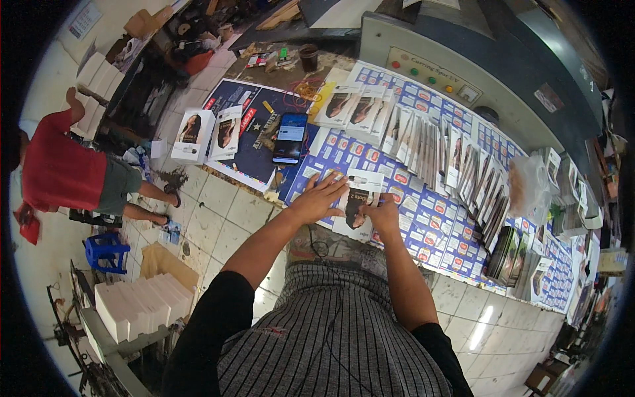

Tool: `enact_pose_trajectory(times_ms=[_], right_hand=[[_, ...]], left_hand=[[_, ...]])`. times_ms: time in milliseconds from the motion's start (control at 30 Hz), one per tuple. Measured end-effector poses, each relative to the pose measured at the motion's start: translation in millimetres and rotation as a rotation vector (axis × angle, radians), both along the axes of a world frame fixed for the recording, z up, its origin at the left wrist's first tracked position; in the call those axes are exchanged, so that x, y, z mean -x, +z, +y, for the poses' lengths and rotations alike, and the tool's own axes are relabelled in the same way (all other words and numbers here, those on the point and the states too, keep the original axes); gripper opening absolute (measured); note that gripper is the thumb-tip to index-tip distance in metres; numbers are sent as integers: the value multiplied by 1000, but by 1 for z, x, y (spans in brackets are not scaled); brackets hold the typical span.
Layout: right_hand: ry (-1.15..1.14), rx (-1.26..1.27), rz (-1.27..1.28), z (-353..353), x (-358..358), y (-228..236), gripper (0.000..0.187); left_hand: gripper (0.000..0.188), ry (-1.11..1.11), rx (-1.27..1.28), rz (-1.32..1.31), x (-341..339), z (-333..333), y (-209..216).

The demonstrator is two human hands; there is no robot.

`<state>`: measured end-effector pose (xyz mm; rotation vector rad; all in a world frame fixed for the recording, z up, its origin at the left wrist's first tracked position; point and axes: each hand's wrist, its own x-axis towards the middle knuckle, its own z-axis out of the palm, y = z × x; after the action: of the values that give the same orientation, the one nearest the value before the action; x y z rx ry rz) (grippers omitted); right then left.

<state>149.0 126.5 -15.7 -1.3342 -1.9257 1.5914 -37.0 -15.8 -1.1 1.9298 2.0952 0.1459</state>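
Two bare hands work on one flat white printed card box on the counter: left hand spread flat, right hand pinching its edge, folding comes next, I think.

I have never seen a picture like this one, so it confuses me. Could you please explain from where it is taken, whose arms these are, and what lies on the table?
The picture comes from a wide camera worn on a person's head, looking down; that is why straight edges bend near the rim. The two forearms rising from the bottom are that person's own. The left hand presses flat on a white flat carton printed with a figure, and the right hand touches its right side. The carton lies on the table, which is covered with blue printed sheets. Beyond it stands a row of similar cartons, and a smartphone lies to the left. Another person in red bends over on the floor at far left.
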Motion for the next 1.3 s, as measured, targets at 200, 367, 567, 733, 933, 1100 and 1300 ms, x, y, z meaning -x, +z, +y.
enact_pose_trajectory(times_ms=[200,367,567,733,933,1100,1300], right_hand=[[15,-21,-3,-4,0,15,56],[-19,-144,12,-11,-17,29,49],[201,-800,-92,-26,-62,30,22],[119,-931,-210,-26,-59,24,16],[137,-1007,-313,-7,-41,19,18],[107,-1057,-438,19,-12,18,19],[98,-985,-472,53,11,18,23]], left_hand=[[81,0,5,21,-1,-2,0],[80,-1,61,55,-5,2,10],[80,-5,60,89,-10,6,20],[81,21,88,118,-13,10,19],[81,27,93,127,-14,11,20],[85,44,152,115,-14,12,27],[73,45,235,57,-19,19,36]])
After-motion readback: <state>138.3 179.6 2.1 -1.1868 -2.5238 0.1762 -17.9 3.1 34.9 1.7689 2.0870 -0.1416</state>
